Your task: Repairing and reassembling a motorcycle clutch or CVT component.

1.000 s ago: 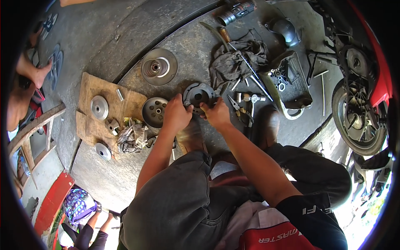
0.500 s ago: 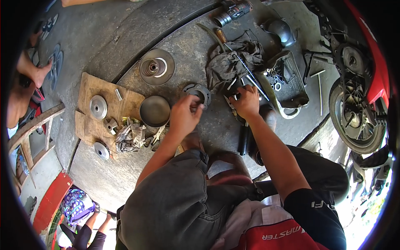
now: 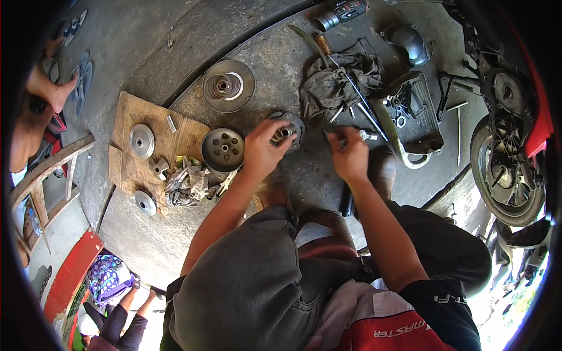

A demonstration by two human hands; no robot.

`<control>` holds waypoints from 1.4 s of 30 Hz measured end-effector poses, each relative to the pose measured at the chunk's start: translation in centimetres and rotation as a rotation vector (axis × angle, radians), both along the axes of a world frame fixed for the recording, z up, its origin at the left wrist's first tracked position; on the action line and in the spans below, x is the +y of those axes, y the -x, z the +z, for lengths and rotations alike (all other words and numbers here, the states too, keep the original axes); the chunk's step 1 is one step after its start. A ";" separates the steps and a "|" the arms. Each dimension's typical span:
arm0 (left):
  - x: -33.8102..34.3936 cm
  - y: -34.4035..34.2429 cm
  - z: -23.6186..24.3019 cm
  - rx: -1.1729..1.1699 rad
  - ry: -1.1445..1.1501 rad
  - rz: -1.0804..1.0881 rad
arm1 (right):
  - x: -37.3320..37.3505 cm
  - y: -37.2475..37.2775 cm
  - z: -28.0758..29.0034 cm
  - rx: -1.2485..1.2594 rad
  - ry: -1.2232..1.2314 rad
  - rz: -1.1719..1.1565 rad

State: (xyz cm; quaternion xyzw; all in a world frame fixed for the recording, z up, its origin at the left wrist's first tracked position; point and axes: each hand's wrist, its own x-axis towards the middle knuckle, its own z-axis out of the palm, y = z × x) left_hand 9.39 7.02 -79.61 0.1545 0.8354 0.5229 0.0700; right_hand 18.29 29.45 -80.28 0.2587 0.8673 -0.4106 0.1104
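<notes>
My left hand (image 3: 263, 149) is closed, fingers curled round a shiny ring-shaped metal part (image 3: 283, 135). Just beyond it on the floor lies a round clutch shoe plate (image 3: 297, 124), partly covered by the hand. To the right, my right hand (image 3: 350, 157) is closed at about the same height, thumb and fingers bent round something dark and small that I cannot make out. A chrome socket tool (image 3: 367, 135) lies just past its fingers. Left of my left hand, a round metal clutch drum (image 3: 222, 150) with holes rests partly beside a cardboard sheet (image 3: 126, 117).
A pulley with a spring (image 3: 229, 86) lies beyond the drum. At the right are a dark rag (image 3: 338, 79), a parts tray (image 3: 422, 143) holding nuts and small pieces, and a motorcycle wheel (image 3: 477, 164). A power tool (image 3: 342, 14) lies far off; a wooden chair (image 3: 47, 169) stands left.
My right hand has drawn back from the tools and closed; the pliers seen beside it no longer show on the floor. My left hand's fingers have curled round the shiny ring-shaped part.
</notes>
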 end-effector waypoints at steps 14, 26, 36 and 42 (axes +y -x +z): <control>0.7 2.1 -2.6 0.252 0.202 0.030 | 6.6 -6.4 -4.1 -0.307 -0.340 0.079; 0.8 3.8 -4.3 0.218 0.073 -0.025 | -0.6 -0.2 5.7 0.046 0.036 -0.036; 0.5 3.6 -4.4 0.158 0.067 0.001 | -6.7 5.4 6.8 0.045 -0.101 0.218; 0.8 3.2 -4.9 0.141 0.015 0.040 | -6.1 4.8 10.3 0.392 0.082 0.079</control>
